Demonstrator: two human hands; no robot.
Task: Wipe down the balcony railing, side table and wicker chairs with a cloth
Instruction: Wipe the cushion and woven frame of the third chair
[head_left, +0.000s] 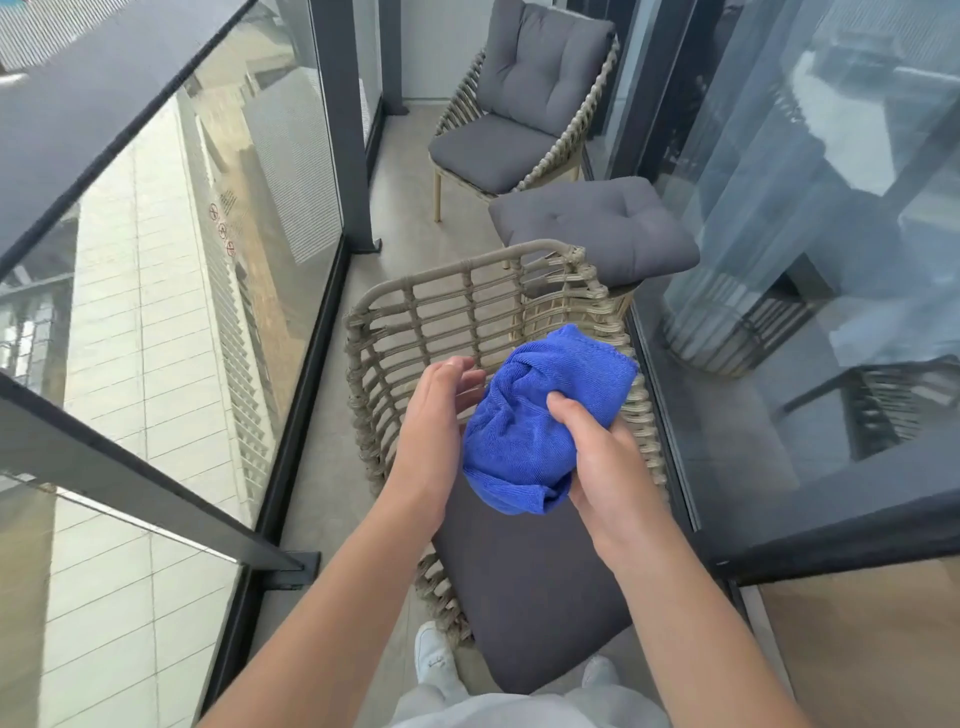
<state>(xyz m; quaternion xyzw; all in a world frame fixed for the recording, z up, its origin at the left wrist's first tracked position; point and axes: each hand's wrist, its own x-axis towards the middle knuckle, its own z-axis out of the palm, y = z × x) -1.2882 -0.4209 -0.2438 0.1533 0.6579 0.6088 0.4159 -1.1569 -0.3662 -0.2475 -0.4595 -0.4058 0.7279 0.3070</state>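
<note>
Balcony floor carries the near wicker chair (467, 332); directly above its back rail, the right hand (597, 457) grips the bunched blue cloth (530, 426), the open left hand (436, 410) alongside.

Beige tiled balcony floor (400, 171) carries everything. Near wicker chair (415, 332) stands on it with a dark seat cushion (530, 587). Beyond that chair, a side table, mostly hidden under a grey cushion (597, 223). Further beyond, a second wicker chair (519, 104). Left of near chair, glass railing (171, 249) posts meet the floor. White shoes (434, 654), probably standing on it.
</note>
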